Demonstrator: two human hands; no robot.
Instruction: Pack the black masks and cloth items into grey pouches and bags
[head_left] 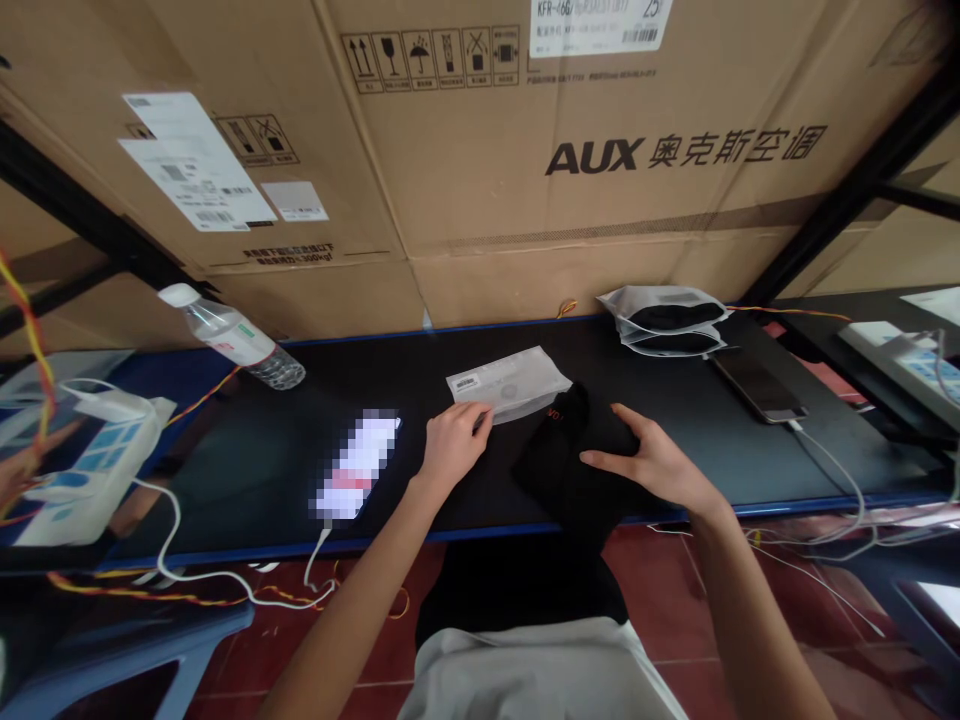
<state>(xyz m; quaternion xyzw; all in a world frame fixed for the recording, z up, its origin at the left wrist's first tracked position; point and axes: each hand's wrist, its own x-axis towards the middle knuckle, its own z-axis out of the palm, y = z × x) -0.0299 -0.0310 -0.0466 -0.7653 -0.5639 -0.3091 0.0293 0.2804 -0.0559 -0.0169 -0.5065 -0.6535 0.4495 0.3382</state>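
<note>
A flat frosted plastic bag (pixel 517 385) with a small barcode label lies at the middle of the dark table. My left hand (pixel 454 440) is closed at its lower left edge, thumb and fingers pinched on it. Just right of the bag is a black cloth garment (pixel 555 450) with small orange lettering, partly over the table's front edge. My right hand (pixel 656 460) grips its right side, thumb and forefinger spread around the fabric. What kind of garment it is cannot be made out.
A frosted bag with black contents (pixel 667 320) stands at the back right, near a dark phone (pixel 757 385) on a cable. To the left are a lit phone (pixel 356 468), a water bottle (pixel 236 340) and a power strip (pixel 97 470). Large cardboard boxes (pixel 487 200) wall the back.
</note>
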